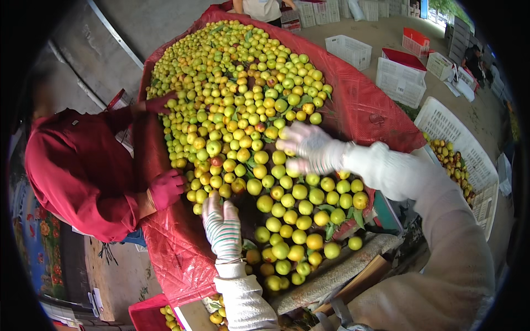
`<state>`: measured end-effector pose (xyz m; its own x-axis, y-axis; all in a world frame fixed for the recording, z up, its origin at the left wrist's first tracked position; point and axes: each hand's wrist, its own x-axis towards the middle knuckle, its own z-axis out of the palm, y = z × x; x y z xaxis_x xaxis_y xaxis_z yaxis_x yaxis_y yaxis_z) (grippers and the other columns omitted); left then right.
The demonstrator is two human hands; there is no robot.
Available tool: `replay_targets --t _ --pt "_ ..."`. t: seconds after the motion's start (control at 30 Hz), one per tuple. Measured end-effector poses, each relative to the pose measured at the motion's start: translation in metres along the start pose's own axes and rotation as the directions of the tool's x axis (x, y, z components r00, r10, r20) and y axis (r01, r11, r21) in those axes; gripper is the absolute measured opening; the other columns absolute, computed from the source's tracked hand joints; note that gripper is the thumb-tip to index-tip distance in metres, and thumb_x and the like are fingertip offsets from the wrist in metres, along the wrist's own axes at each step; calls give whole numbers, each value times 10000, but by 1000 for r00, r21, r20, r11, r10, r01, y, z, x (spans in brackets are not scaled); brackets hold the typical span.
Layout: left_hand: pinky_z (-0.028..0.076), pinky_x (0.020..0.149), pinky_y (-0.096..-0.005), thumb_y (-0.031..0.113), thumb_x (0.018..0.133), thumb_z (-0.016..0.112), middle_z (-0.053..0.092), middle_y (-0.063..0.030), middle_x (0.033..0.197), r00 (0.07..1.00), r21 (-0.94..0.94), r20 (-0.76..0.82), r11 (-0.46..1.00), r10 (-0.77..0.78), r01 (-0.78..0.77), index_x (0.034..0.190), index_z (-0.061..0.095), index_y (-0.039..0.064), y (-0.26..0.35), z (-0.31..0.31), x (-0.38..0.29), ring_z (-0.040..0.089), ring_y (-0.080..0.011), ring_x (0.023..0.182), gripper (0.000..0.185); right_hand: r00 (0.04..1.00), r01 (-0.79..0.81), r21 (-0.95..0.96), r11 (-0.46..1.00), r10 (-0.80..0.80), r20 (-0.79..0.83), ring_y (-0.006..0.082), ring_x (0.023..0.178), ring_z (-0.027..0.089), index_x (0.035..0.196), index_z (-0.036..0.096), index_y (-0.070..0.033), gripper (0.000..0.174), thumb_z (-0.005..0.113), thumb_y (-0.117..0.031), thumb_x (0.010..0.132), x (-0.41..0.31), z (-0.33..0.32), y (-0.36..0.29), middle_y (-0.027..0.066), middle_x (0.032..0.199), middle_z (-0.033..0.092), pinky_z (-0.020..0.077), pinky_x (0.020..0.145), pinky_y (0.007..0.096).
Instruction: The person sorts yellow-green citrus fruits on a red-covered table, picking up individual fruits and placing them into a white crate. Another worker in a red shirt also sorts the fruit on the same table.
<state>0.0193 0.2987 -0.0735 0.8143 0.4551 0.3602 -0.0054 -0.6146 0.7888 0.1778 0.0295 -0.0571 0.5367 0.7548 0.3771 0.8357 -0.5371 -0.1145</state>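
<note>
Yellow-green plums or similar round fruit [244,120] cover a sorting table lined with red woven plastic sheeting [360,99]. My left hand [223,227], in a striped knit glove, rests at the fruit's near left side, its fingertips touching fruit. Over the middle right of the fruit is my right hand [310,149], gloved alike, blurred, fingers spread and nothing seen gripped. Some fruits are reddish, such as one [216,161] near the centre, and green leaves [356,217] lie among them. A rolled grey padded cloth [339,273] borders the near edge.
A co-worker's maroon-gloved hands [167,189] reach in from the left. Another person [263,9] stands at the far end. White plastic crates [399,82] stand on the floor at right, one large crate [455,128] holding fruit. A red crate [151,310] with fruit sits below left.
</note>
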Motion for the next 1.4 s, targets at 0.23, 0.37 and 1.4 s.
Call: replay_targets --t 0.23,0.37,1.4 --pt "258 1147 -513 485 871 618 169 -169 1603 928 507 7 801 -374 319 1542 247 241 -11 14 11 222 -450 1423 804 752 -600 -57 798 587 300 412 1493 8 1562 168 -221 824 424 -658 913 83 38 -6 153 1633 52 67 1151 630" --pt "226 1164 -482 499 931 514 205 -165 1595 924 431 7 835 -381 341 1550 223 225 -18 9 10 215 -443 1428 736 943 -230 -93 969 246 226 432 1459 181 1505 315 -135 827 385 -682 889 76 68 -74 243 1575 211 159 1149 583" --pt "397 1063 -394 305 974 547 628 -161 1259 990 242 132 970 -48 14 1280 602 54 -13 17 4 570 -319 1195 400 795 188 198 962 -268 544 412 1444 221 1478 376 -230 716 391 -681 921 -3 -2 -32 184 1558 264 198 1132 619"
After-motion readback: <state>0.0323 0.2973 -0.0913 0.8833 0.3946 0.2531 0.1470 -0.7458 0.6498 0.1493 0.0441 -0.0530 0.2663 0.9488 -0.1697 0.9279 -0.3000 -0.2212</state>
